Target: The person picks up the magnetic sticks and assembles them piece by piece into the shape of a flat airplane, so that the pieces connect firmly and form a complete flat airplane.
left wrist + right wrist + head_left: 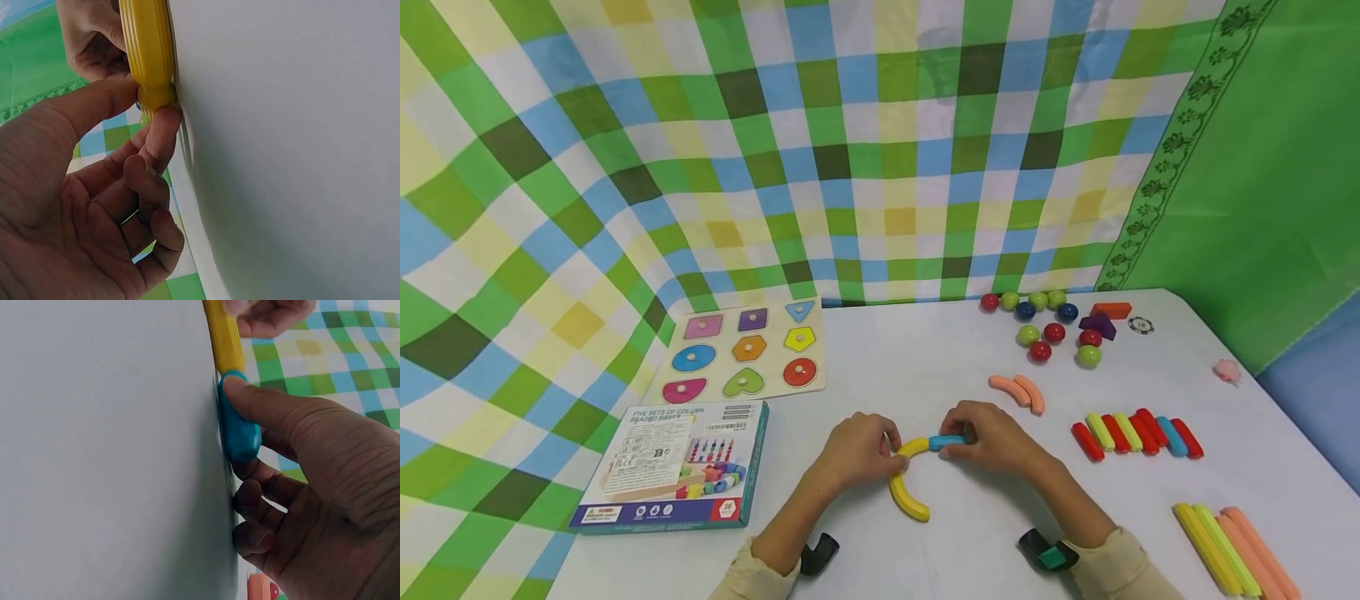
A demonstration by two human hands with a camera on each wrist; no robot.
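Pinching a yellow arc [907, 500] at its bend with the left hand [859, 450], clamping it between thumb and forefinger. Gripping a blue stick [946, 442] in the right hand [988, 437], closed on it with thumb and fingers. Holding stick and arc end to end, touching, low over the front middle of the desk [887, 358], with the other end of the arc curving back toward the near edge.

Beyond the right hand, can see two salmon curves [1010, 390], and farther back, red, green and dark blue balls [1040, 352] near an orange block [1110, 311], a purple block [1097, 326] and a patterned disc [1141, 325]. To the right, can make out a pink figure [1227, 371], a row of short sticks [1144, 436] in red, lime and blue, and nearer, four long sticks [1227, 550]. On the left, can see a printed box [722, 458] just in front of a shape board [775, 367]. Behind everything, can see a checked cloth [898, 183].
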